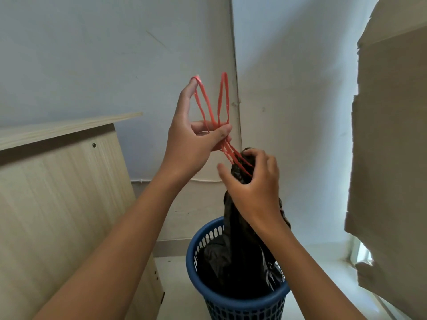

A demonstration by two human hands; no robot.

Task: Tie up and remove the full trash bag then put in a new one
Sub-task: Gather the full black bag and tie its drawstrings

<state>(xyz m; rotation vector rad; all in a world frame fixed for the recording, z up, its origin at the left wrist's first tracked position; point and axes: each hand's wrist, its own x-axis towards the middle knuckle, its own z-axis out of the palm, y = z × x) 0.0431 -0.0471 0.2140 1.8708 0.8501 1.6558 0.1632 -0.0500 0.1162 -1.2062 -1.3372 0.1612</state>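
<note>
Two thin red drawstring loops [211, 107] stand upright from the crinkled black trash bag [238, 250], whose gathered neck rises vertically out of the blue perforated plastic bin [201, 241]. Left hand [191, 144] fingers pinch the loops; right hand [254, 183] fingers curl around the neck.

No readable text, labels or numbers anywhere.
</note>
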